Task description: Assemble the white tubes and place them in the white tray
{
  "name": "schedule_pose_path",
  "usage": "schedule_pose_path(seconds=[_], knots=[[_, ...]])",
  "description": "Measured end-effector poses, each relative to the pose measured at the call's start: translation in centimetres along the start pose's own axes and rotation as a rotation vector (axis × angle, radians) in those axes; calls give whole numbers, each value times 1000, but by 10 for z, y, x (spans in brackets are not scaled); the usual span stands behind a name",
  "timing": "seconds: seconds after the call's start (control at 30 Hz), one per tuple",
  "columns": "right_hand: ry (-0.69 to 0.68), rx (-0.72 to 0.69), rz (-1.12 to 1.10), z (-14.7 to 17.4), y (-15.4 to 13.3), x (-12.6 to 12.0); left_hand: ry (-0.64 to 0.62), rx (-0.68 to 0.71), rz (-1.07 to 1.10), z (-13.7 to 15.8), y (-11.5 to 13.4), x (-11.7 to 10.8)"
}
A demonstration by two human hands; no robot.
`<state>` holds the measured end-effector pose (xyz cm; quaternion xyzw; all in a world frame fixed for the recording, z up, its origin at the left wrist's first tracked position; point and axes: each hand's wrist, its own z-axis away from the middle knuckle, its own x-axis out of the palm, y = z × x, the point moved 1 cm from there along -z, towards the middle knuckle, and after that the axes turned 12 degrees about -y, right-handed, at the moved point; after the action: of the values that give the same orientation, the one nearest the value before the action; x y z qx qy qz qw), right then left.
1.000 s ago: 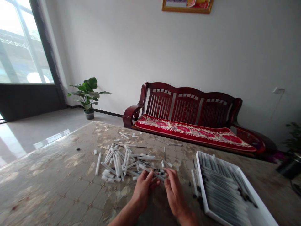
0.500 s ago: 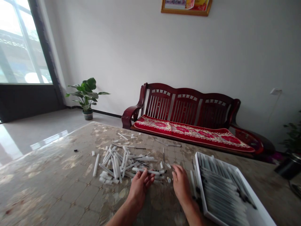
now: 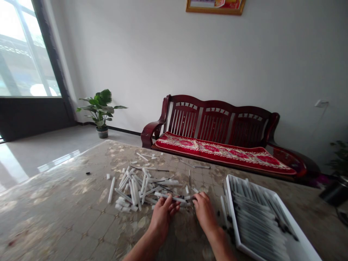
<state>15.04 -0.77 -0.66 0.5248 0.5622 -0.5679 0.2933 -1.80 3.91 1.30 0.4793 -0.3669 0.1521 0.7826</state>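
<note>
My left hand (image 3: 161, 215) is closed around a whitish pen barrel (image 3: 161, 195), which lies crosswise over the fingers. Its right end points towards my right hand (image 3: 204, 212), whose thumb and fingertips are pinched together close to that end. What the right fingertips hold is too small and blurred to make out. Just beyond my left hand spreads a loose pile of whitish pen barrels (image 3: 133, 190), with thin black refills (image 3: 164, 187) among them. Short white pieces (image 3: 123, 208) like caps lie at the pile's near edge.
A white box (image 3: 236, 232) holding rows of pens (image 3: 258, 217) stands to the right. A few pens (image 3: 223, 210) lie along its left side. The patterned table (image 3: 67, 217) reaches towards a red wooden bench (image 3: 214, 119). A potted plant (image 3: 102, 108) stands on the floor beyond.
My right hand has moved left, closer to the end of the pen barrel, and its fingers have drawn together. My left hand keeps its hold, nearly still.
</note>
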Motion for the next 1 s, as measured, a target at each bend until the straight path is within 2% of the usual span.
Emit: schedule_pose_path(seconds=[0.2,0.4,0.63,1.0], knots=[[96,28,17,3,7,8,5,-6,2,1,0,0],[226,-38,-347,9,6,4,1,4,22,0,-1,-2],[160,-43,-713,17,-16,-3,4,12,11,-1,-1,-2],[160,-30,-848,21,-32,-8,-7,28,0,-2,-2,-3]])
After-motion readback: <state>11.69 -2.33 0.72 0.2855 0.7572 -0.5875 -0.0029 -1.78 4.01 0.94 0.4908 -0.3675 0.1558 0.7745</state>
